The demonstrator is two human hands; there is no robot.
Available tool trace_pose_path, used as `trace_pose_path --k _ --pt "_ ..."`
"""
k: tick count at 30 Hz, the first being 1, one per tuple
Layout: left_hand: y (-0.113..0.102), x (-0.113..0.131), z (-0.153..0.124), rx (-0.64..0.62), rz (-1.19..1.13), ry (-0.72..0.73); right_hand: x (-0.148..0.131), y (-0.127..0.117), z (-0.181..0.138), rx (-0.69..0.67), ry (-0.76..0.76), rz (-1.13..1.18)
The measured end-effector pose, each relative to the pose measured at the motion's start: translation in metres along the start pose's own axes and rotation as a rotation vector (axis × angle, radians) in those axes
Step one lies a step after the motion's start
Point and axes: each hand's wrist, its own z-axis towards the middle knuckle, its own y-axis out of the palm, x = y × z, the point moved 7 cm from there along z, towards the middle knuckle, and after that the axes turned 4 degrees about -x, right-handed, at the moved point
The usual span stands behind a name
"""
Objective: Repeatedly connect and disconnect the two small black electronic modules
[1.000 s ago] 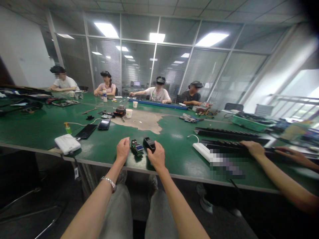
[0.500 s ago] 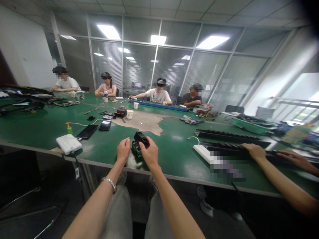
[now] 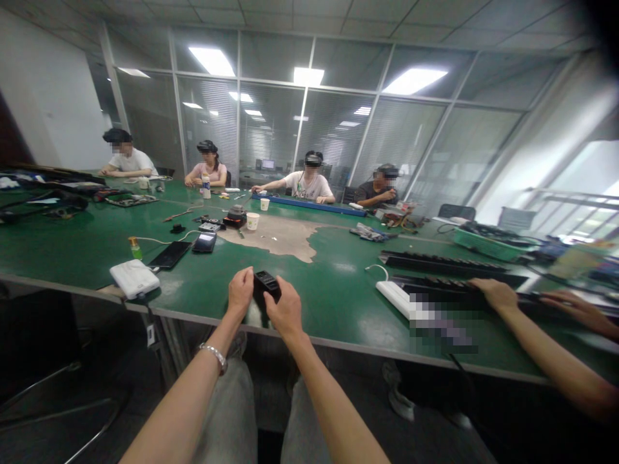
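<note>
My right hand (image 3: 286, 312) grips a small black box-shaped part (image 3: 266, 284) and holds it over the spot where a little green circuit-board device sat; that device is now hidden under the part and my hands. My left hand (image 3: 240, 291) is curled right beside the black part, touching its left side near the green table's front edge (image 3: 338, 343); what its fingers hold is hidden.
A white power bank (image 3: 134, 278), two dark phones (image 3: 169, 255) and a small green bottle (image 3: 132, 247) lie to the left. A co-worker's hands (image 3: 493, 293) rest on black keyboards and a white power strip (image 3: 396, 296) at right. Several people sit across the table.
My right hand has lifted the black part from the table and carried it left over the green device, covering it. My left hand stayed beside the device.
</note>
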Motion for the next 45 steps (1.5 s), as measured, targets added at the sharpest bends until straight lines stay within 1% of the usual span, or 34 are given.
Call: trace_pose_path --k 6,11,15,17,21,27,29,32,36,38,40,45 --pt "0.001 0.007 -0.002 -0.025 0.000 0.017 0.011 0.006 -0.016 -0.020 -0.017 -0.006" --pt "0.002 0.009 -0.002 -0.037 0.007 0.043 0.004 -0.001 -0.007 0.003 -0.014 -0.035" --pt "0.003 0.007 -0.001 -0.038 0.016 0.039 0.000 0.001 0.000 -0.060 0.015 -0.053" --pt "0.002 0.007 -0.001 -0.032 0.016 0.032 0.001 0.002 0.000 -0.069 0.023 -0.048" --pt "0.000 0.005 -0.001 0.000 0.013 0.003 0.004 -0.002 0.002 -0.002 0.049 -0.018" --pt "-0.001 0.009 -0.003 -0.018 0.007 0.004 0.005 -0.018 0.015 0.117 0.082 0.094" --pt "-0.002 0.010 -0.003 -0.016 0.015 0.007 0.013 -0.026 0.019 0.165 0.114 0.114" --pt "-0.002 0.010 -0.003 -0.015 0.021 0.010 0.036 -0.035 0.019 0.219 0.168 0.100" --pt "-0.003 0.011 -0.003 -0.020 0.016 0.001 0.069 -0.036 0.013 0.211 0.218 0.049" --pt "-0.003 0.011 -0.003 -0.019 0.020 -0.006 0.079 -0.034 0.009 0.198 0.224 0.023" --pt "-0.003 0.011 -0.003 -0.017 0.024 -0.011 0.083 -0.031 0.007 0.182 0.200 -0.013" --pt "-0.004 0.011 -0.003 -0.013 0.019 -0.011 0.080 -0.020 0.005 0.124 0.104 -0.141"
